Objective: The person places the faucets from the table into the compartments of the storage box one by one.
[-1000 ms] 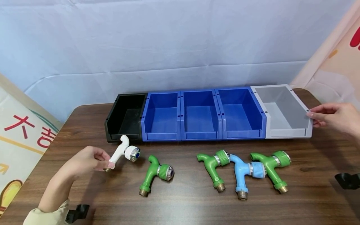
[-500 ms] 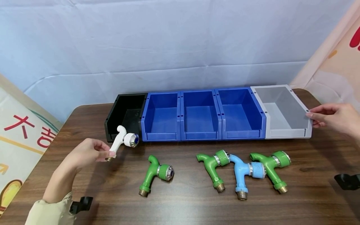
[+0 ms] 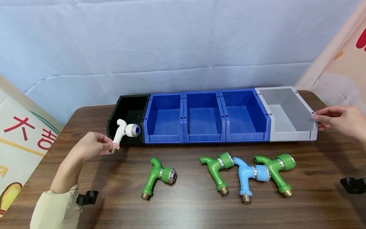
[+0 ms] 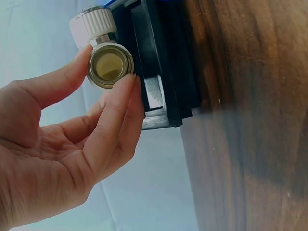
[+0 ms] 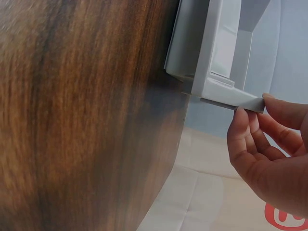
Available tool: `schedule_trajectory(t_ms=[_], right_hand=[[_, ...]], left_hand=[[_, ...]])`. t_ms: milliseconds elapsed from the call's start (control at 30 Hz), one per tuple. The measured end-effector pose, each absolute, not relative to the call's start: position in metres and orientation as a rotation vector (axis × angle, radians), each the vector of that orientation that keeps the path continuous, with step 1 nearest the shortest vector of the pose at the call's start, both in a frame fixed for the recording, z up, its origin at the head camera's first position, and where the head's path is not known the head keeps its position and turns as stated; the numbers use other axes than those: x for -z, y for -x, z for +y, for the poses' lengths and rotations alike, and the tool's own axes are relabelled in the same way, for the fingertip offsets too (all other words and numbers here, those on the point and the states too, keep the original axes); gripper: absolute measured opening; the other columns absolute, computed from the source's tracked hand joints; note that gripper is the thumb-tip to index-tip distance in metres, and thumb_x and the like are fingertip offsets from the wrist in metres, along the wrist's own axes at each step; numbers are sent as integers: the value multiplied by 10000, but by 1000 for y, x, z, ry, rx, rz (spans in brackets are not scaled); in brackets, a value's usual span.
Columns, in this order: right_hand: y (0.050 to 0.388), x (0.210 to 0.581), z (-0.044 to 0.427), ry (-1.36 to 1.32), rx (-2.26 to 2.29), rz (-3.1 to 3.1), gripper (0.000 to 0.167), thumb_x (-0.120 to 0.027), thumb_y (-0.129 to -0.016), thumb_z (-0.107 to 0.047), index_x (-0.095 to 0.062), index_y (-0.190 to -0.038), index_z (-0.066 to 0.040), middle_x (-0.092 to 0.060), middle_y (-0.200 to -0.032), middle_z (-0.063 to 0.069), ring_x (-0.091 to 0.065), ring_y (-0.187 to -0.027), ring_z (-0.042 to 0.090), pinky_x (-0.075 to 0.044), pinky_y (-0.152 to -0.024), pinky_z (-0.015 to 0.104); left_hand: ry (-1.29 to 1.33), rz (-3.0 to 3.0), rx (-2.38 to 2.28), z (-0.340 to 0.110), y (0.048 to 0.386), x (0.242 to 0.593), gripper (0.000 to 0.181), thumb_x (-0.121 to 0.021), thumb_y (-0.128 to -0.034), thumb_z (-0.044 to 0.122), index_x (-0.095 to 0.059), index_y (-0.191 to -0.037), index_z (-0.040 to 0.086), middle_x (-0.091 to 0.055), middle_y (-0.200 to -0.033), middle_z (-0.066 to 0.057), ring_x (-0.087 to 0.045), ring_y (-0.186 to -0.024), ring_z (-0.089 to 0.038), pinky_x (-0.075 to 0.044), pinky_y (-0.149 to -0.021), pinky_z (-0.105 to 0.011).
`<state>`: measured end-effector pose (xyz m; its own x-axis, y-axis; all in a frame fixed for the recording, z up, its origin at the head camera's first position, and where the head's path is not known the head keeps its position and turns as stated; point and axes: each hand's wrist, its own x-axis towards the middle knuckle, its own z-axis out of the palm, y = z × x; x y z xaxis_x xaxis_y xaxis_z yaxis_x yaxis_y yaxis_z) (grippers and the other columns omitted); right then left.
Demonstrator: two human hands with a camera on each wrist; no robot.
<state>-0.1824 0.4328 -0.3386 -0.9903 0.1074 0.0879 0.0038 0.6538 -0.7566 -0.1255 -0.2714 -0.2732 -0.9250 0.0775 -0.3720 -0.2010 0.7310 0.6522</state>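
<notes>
Well, closest, a green tap (image 3: 154,175), a blue tap (image 3: 244,178) and two more green taps (image 3: 216,175) lie on the brown counter (image 3: 200,213). Past them, the left hand (image 3: 92,145) pinches a white tap (image 3: 120,132) near its brass end (image 3: 113,151), in front of the black bin (image 3: 132,103). That tap looks hard, smooth and maybe knob-heavy, so its middle seems safer to hold. The right hand (image 3: 344,119) pinches the gray bin (image 3: 300,106) by its side edge. Pale cloth (image 3: 183,38) hangs behind.

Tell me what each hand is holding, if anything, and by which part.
The left hand pinches the white tap by its stem, near the brass end. The right hand pinches the gray bin by the rim of its outer side.
</notes>
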Motion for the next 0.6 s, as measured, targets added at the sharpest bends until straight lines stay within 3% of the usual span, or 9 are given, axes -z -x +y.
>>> schedule_trajectory(t_ms=[167, 200, 267, 300, 367, 400, 467, 533, 600], right_hand=[[176, 330, 423, 68, -1325, -2715, 94, -646, -864, -166, -669, -904, -84, -627, -626, -80, -608, -491, 110, -521, -454, 259], [174, 326, 420, 62, -1332, -2718, 158, -638, -869, -163, -653, -927, -17, -624, -628, -71, -605, -491, 109, -521, -456, 255], [171, 321, 414, 74, -1317, -2723, 165, -629, -876, -158, -649, -926, -3, -616, -617, -89, -602, -488, 99, -519, -456, 249], [170, 320, 412, 76, -1320, -2712, 106, -633, -872, -158, -663, -874, -57, -612, -607, -107, -601, -482, 89, -516, -452, 241], [166, 313, 404, 72, -1295, -2735, 254, -614, -884, -153, -609, -950, 92, -602, -615, -101, -594, -486, 92, -517, -454, 241], [165, 311, 401, 84, -1296, -2734, 241, -612, -886, -149, -616, -938, 87, -599, -612, -100, -590, -483, 92, -515, -453, 238], [161, 307, 395, 94, -1294, -2733, 100, -611, -886, -144, -669, -840, -77, -591, -603, -122, -587, -481, 88, -513, -453, 231], [158, 302, 390, 103, -1291, -2741, 155, -610, -887, -149, -667, -770, -233, -582, -604, -137, -581, -486, 85, -511, -455, 224], [158, 302, 390, 110, -1306, -2737, 338, -617, -881, -148, -571, -669, -406, -578, -599, -151, -580, -485, 85, -508, -455, 216]], left_hand=[[134, 2554, -1027, -270, 131, 270, 355, -652, -863, 279, -618, -951, -63, -607, -867, -63, -631, -771, -170, -532, -714, -328], [139, 2561, -1016, -270, 132, 269, 365, -655, -859, 290, -620, -950, -62, -608, -856, -57, -628, -761, -162, -530, -706, -324], [140, 2585, -977, -268, 134, 268, 391, -657, -852, 322, -626, -951, -55, -612, -835, -40, -625, -749, -149, -516, -693, -317], [134, 2602, -950, -268, 135, 267, 403, -655, -851, 337, -632, -950, -53, -618, -822, -31, -622, -747, -146, -507, -684, -313], [125, 2634, -900, -266, 137, 266, 426, -649, -849, 367, -643, -947, -48, -629, -799, -20, -612, -744, -141, -477, -666, -298], [120, 2647, -880, -265, 138, 265, 437, -643, -851, 378, -646, -952, -48, -635, -796, -14, -612, -752, -142, -467, -663, -293], [116, 2661, -856, -263, 140, 263, 454, -628, -859, 391, -648, -963, -50, -644, -802, -13, -617, -770, -153, -457, -672, -295], [127, 2659, -862, -262, 142, 262, 464, -621, -864, 392, -642, -978, -57, -647, -808, -15, -627, -785, -166, -464, -694, -304], [140, 2652, -869, -260, 145, 261, 473, -617, -867, 392, -635, -995, -62, -645, -803, -12, -632, -798, -178, -469, -718, -319]])
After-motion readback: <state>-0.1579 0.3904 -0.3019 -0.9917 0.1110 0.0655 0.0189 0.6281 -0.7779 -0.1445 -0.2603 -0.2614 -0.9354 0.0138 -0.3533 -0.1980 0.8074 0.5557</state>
